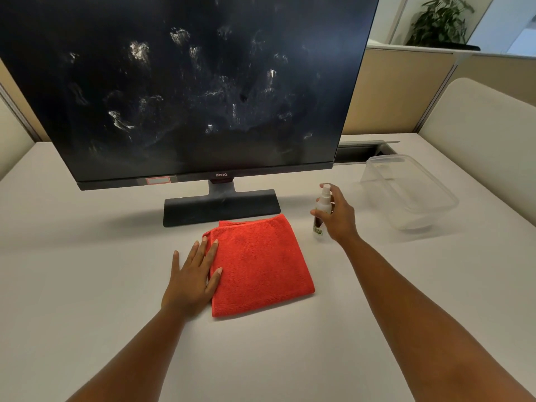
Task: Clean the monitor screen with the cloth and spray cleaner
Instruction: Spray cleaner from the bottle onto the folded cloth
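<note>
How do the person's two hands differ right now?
The left hand lies flat with straight fingers on the edge of the red cloth; the right hand curls around the upright spray bottle. The left sits nearer the camera, the right nearer the monitor. Both are bare, over the table.

white desk (87,285) bears monitor (222,207), cloth (261,265), bottle (322,211), tub (412,192).

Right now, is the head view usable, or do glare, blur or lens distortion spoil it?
Head view: usable. Soft, even light with faint shadows; the smears on the monitor screen catch light, with no washout. Wide-angle bending bows the desk and partitions near the edges. Cloth, spray bottle and both hands are sharp; the far plant is slightly soft.
</note>
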The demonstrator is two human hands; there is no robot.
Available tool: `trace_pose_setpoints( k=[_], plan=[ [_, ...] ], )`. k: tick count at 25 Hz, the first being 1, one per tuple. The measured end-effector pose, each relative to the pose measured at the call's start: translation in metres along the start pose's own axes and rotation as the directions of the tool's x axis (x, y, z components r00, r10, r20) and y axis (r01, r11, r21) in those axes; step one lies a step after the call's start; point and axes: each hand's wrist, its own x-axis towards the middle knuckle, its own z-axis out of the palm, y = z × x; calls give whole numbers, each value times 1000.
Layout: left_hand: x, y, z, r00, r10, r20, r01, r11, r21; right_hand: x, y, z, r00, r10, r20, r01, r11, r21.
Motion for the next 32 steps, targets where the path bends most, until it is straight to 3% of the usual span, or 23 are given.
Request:
trace_pose_setpoints(
  k=[6, 19, 22, 25, 28, 30, 32],
  plan=[
    [0, 0, 0, 1000, -7, 6, 7, 1000, 0, 8, 7, 0, 1000, 15, -14, -14, 997, 71],
    [0, 0, 1, 1000, 3, -4, -3, 1000, -14, 8, 9, 0, 993, 52, 106, -65, 991, 120],
    [0, 1, 0, 1000, -4, 1, 4, 1000, -14, 2, 17, 0, 968, 160, 192, -181, 979, 98],
    [0, 1, -1, 1000, -11, -5, 11, 1000, -20, -14, 26, 5, 884, 425, 195, -451, 885, 115],
    [-2, 4, -3, 1000, -10, -5, 10, 1000, -19, -31, 22, 20, 869, 477, 133, -462, 878, -126],
    [-3, 6, -5, 1000, -8, -11, 8, 1000, -21, -38, 8, 32, 884, 426, 190, -346, 872, -348],
    [-3, 7, -6, 1000, -21, -4, 21, 1000, -6, -41, -6, 41, 868, 426, 254, -311, 867, -390]
  ],
)
